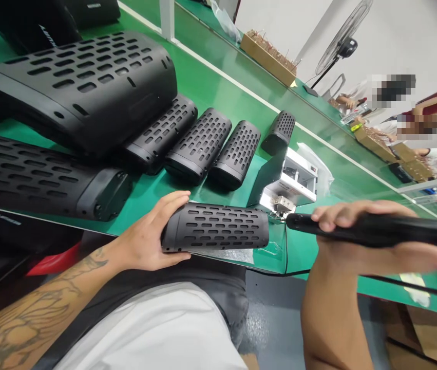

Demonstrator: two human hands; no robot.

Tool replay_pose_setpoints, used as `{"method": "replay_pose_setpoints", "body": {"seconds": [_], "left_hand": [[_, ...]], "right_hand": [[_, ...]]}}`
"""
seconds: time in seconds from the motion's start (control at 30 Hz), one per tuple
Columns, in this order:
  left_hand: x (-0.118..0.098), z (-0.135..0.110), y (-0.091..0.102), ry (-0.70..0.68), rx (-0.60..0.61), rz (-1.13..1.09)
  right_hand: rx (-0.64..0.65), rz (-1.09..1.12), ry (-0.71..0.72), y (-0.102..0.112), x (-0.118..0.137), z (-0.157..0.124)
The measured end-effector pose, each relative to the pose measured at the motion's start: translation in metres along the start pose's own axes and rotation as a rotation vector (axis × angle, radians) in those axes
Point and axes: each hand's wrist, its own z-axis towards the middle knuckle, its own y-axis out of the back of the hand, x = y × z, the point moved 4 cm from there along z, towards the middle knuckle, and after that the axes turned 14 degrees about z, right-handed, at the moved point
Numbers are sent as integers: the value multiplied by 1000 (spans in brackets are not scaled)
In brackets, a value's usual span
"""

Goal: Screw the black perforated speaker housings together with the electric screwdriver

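Observation:
My left hand point(152, 236) grips one end of a black perforated cylinder housing point(216, 227), held lying sideways at the near edge of the green bench point(226, 92). My right hand point(360, 226) is wrapped round a black electric screwdriver point(380, 230). Its tip points left at the cylinder's right end, close to it or touching. A small white and metal fixture point(293, 182) stands just behind that end.
Several more black perforated cylinders point(203, 144) lie in a row on the bench, beside larger perforated housings point(83, 82) at left. Cardboard trays point(268, 56) sit along the far side. Other people sit at the far right. A standing fan point(341, 41) is behind.

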Motion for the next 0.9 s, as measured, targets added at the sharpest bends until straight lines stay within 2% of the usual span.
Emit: {"method": "replay_pose_setpoints", "body": {"seconds": [0.03,0.07,0.1,0.17,0.27,0.33,0.47,0.77,0.9], "left_hand": [[1,1,-1,-3,-4,-8],[1,2,-1,-4,-11,-16],[1,2,-1,-6,-15,-22],[0,3,-2,-8,-6,-24],[0,3,-3,5,1,-34],[-1,3,-4,16,-1,-44],[-3,5,-2,13,-13,-49],[-6,9,2,-18,5,-42],[-4,7,-2,-23,-18,-42]], "right_hand": [[32,-17,-12,-12,15,-6],[35,-90,-156,-25,24,-15],[16,-112,-213,-38,34,-24],[18,-64,-283,-64,49,-41],[86,29,-336,-95,49,-57],[142,45,-350,-106,41,-60],[155,41,-356,-113,28,-60],[97,43,-327,-122,16,-68],[106,90,-376,-125,10,-72]]}}
